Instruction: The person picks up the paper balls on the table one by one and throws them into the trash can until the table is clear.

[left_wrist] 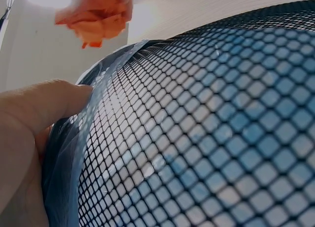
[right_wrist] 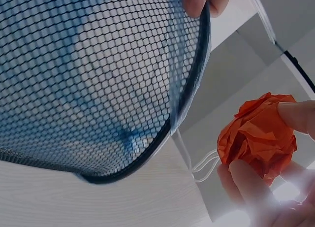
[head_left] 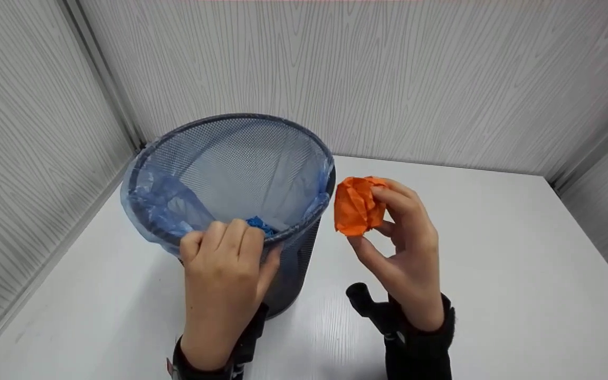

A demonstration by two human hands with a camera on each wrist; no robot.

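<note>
Fingers point(head_left: 388, 198) of the right hand point(head_left: 407, 258) pinch a crumpled orange paper ball point(head_left: 358, 206), held in the air just beside the rim of a dark mesh wastebasket point(head_left: 293, 269) lined with a blue plastic bag point(head_left: 161, 203). The left hand point(head_left: 225, 274) grips the near rim, its fingers curled over the edge and the thumb pressed to the outer mesh, with the basket apparently tipped toward the person on the white worktop point(head_left: 494, 253). The step in hand looks like the carry to the bin, the ball not yet over the opening; the next move would call for shifting it across the rim before the fingers let go, with the basket held firm. The head view alone shows a blue scrap point(head_left: 260, 226) already lying inside the liner. The right wrist view shows the ball's creases and the rim from below; the left wrist view shows the thumb point(left_wrist: 47, 106) against the bag's folded edge.
</note>
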